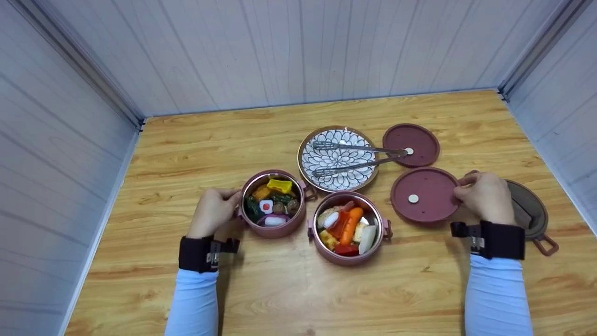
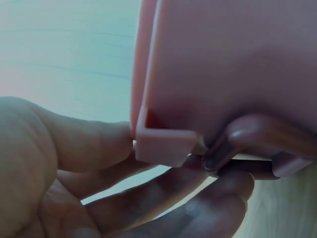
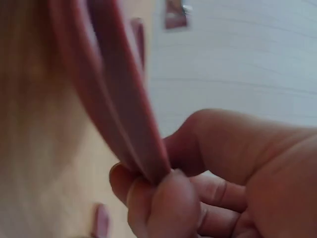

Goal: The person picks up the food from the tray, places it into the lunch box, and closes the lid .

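My left hand (image 1: 214,210) is at the left side of a pink pot (image 1: 274,232) filled with toy food. In the left wrist view the thumb presses the tab below the pot's rim, and the fingers (image 2: 218,203) curl at its side handle (image 2: 262,134). My right hand (image 1: 487,198) pinches the edge of a round pink lid (image 1: 433,196), which has a small white disc on it. The right wrist view shows that lid (image 3: 119,94) edge-on between thumb and fingers. A second pink pot (image 1: 347,261), also with toy food, stands between the hands.
Tongs (image 1: 357,164) lie across a flower-patterned plate (image 1: 304,175) and reach onto another pink lid (image 1: 406,135) at the back. A dark grey-brown pan (image 1: 529,210) with a loop handle is partly hidden by my right hand. Panelled walls (image 1: 289,51) enclose the wooden table (image 1: 200,144).
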Available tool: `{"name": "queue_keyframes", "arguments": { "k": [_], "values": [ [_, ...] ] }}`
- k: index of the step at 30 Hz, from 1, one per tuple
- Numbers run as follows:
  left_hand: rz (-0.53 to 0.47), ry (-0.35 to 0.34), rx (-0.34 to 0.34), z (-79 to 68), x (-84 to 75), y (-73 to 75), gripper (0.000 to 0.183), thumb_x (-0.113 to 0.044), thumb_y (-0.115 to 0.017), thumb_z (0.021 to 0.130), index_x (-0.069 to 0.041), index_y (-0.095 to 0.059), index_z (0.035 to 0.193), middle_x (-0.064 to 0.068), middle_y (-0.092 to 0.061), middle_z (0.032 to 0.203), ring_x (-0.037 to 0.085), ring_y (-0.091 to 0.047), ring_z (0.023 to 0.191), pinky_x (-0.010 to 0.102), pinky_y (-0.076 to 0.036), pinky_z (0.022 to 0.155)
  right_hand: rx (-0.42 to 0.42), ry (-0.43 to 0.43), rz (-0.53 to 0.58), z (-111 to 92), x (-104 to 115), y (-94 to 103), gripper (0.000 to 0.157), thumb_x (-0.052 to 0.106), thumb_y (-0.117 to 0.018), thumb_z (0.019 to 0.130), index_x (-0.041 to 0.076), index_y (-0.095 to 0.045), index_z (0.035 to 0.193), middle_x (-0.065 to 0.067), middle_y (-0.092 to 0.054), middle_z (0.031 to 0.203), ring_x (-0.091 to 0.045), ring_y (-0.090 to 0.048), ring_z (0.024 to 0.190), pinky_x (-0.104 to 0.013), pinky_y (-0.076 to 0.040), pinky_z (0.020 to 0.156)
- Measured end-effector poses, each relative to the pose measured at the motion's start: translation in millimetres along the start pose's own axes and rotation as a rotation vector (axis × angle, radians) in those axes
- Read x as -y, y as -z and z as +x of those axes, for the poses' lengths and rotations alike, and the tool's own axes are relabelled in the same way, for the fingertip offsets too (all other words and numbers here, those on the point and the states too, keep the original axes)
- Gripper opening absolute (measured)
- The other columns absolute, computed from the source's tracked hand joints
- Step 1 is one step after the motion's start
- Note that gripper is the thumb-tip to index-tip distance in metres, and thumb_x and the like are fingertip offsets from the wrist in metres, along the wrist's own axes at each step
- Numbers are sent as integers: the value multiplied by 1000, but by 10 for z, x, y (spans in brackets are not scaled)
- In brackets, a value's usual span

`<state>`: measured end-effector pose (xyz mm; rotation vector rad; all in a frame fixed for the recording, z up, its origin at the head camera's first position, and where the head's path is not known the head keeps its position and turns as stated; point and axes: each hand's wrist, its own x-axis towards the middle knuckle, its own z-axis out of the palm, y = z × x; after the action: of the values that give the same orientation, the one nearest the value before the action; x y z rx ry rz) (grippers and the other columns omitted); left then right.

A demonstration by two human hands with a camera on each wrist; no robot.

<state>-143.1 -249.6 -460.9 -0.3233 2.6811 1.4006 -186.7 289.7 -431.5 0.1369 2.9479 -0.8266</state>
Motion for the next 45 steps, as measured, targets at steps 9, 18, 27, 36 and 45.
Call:
{"name": "queue_keyframes", "arguments": {
  "k": [9,18,27,36,45],
  "values": [
    [128,-40,-143,-217,-161,172,33,-23,-57,101,-2,-70,122,14,-73,99,20,-68,67,28,-50,58,-72,22,61,-218,274,232,33,19,-63,90,0,-70,116,-8,-71,89,-11,-62,69,-21,-44,58],
    [70,-253,-164,-440,-568,-74,25,-22,-65,97,-5,-76,112,8,-73,93,13,-55,58,27,-43,52,-86,156,242,-302,632,99,31,19,-66,94,-1,-69,117,-15,-72,88,-7,-67,65,-19,-52,55],
    [45,-467,-24,-557,-765,-473,23,-16,-66,96,-3,-73,114,7,-73,104,11,-63,70,32,-55,69,-72,285,304,-316,844,-120,26,9,-68,92,-4,-69,114,-15,-71,83,-7,-66,62,-19,-52,54],
    [51,-468,70,-574,-816,-684,36,-21,-63,99,-3,-64,130,-2,-65,77,4,-50,52,26,-48,59,-42,336,351,-354,1071,-333,34,1,-66,91,-4,-65,124,-13,-71,81,-12,-66,64,-21,-53,53],
    [-50,-400,130,-585,-833,-784,54,-35,-58,101,-3,-50,143,-7,-52,64,7,-50,50,29,-47,57,67,361,382,-449,1230,-490,45,-1,-67,90,-3,-58,134,-13,-70,86,-20,-67,70,-24,-56,57]
  ]
}}
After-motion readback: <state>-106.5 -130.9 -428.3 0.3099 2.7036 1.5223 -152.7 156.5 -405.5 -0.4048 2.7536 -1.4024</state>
